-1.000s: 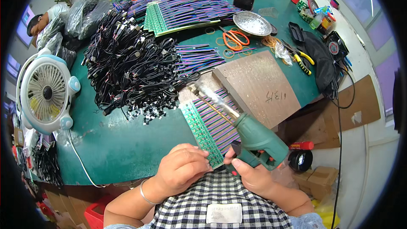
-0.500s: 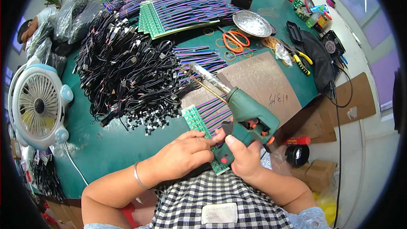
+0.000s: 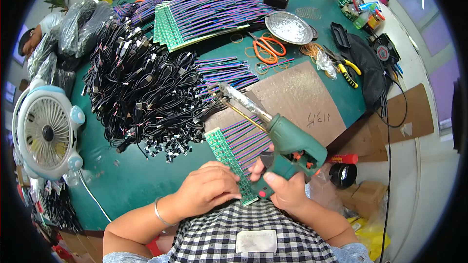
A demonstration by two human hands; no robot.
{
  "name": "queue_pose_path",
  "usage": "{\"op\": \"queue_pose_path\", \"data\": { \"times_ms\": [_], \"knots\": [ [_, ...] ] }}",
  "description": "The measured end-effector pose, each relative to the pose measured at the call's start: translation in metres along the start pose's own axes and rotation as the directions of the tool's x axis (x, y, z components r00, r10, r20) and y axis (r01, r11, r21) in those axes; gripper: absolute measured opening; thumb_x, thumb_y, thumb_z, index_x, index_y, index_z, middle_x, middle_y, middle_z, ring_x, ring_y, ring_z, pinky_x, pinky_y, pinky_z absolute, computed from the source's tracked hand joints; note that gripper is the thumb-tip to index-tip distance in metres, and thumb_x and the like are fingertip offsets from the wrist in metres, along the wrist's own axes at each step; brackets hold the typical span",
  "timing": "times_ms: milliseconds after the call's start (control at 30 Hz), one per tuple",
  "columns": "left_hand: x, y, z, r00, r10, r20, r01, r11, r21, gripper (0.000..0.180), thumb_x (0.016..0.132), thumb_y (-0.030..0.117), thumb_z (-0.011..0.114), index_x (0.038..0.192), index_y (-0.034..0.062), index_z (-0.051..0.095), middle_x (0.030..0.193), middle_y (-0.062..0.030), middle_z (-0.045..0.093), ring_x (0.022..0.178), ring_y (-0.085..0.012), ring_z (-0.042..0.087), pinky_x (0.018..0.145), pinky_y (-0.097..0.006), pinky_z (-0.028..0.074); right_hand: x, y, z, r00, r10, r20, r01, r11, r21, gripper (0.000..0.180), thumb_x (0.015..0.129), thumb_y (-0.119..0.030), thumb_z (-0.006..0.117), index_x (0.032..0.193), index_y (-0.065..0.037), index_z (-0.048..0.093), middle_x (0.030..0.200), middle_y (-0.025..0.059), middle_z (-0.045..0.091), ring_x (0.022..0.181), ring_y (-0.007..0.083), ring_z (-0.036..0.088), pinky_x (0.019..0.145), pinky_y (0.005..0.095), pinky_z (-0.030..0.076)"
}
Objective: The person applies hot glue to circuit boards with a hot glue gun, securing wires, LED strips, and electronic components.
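Observation:
My right hand grips the green pistol-shaped soldering gun by its handle. Its metal barrel and thin brass feed tube point up and left over the brown board. Below the gun lies a strip of green circuit boards, with purple, blue and black wires running out to the right. The strip's near end reaches my checkered apron. My left hand is curled at the strip's left edge, fingertips against it; exactly how they grip it is hidden.
A big heap of black cables covers the left middle. Behind stands a stack of wired boards. A fan sits at left. Orange scissors, a metal dish and yellow-handled pliers lie at right. Another person is far left.
My left hand has drawn back slightly from the wires toward the strip's left edge. The soldering gun and my right hand have shifted a little right and down.

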State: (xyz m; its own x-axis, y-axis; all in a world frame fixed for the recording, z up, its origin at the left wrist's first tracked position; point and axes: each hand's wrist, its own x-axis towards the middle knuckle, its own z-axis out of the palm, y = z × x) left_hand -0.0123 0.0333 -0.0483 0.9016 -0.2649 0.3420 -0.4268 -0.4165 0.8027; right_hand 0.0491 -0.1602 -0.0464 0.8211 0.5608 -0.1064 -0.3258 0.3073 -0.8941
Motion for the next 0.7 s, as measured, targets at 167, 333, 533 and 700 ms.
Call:
{"op": "queue_pose_path", "data": {
  "times_ms": [167, 333, 533, 700],
  "knots": [
    [0.002, 0.031, 0.037, 0.975, -0.111, -0.191, 0.093, 0.991, -0.098, 0.022, 0.07, 0.012, 0.078, 0.08, 0.0084, 0.058, 0.076, -0.0044, 0.062, 0.075, -0.0211, 0.064, 0.074, -0.037, 0.049, -0.018, -0.03, -0.023, 0.95, 0.284, 0.13, -0.278, 0.959, -0.06, 0.02, 0.083, -0.002, 0.061, 0.103, -0.001, 0.057, 0.093, 0.0024, 0.059, 0.086, 0.0076, 0.057, 0.072, 0.0235, 0.048],
    [0.016, 0.055, 0.073, 0.896, -0.286, -0.339, 0.226, 0.952, -0.206, 0.019, 0.067, 0.007, 0.078, 0.075, 0.0067, 0.06, 0.074, -0.0054, 0.061, 0.072, -0.0213, 0.06, 0.069, -0.032, 0.048, -0.02, -0.033, -0.049, 0.919, 0.301, 0.256, -0.266, 0.95, -0.163, 0.02, 0.082, -0.002, 0.063, 0.102, -0.003, 0.058, 0.094, 0.0023, 0.061, 0.086, 0.0069, 0.058, 0.073, 0.0234, 0.049],
    [0.032, 0.067, 0.083, 0.911, -0.118, -0.394, 0.153, 0.986, 0.059, 0.021, 0.067, 0.005, 0.076, 0.08, 0.008, 0.06, 0.076, -0.0058, 0.062, 0.072, -0.0224, 0.06, 0.07, -0.035, 0.047, -0.02, -0.045, -0.061, 0.868, 0.4, 0.294, -0.379, 0.916, -0.13, 0.018, 0.082, -0.004, 0.064, 0.1, -0.003, 0.059, 0.091, 0.0015, 0.062, 0.083, 0.0066, 0.058, 0.072, 0.0226, 0.049],
    [0.022, 0.064, 0.083, 0.939, 0.016, -0.343, 0.059, 0.976, 0.209, 0.024, 0.065, 0.004, 0.076, 0.083, 0.0073, 0.06, 0.082, -0.007, 0.063, 0.076, -0.0232, 0.062, 0.074, -0.036, 0.048, -0.029, -0.039, -0.052, 0.935, 0.253, 0.249, -0.215, 0.962, -0.167, 0.015, 0.083, -0.004, 0.063, 0.097, -0.002, 0.06, 0.089, 0.0012, 0.063, 0.081, 0.0067, 0.058, 0.072, 0.0222, 0.049]
  ]
}}
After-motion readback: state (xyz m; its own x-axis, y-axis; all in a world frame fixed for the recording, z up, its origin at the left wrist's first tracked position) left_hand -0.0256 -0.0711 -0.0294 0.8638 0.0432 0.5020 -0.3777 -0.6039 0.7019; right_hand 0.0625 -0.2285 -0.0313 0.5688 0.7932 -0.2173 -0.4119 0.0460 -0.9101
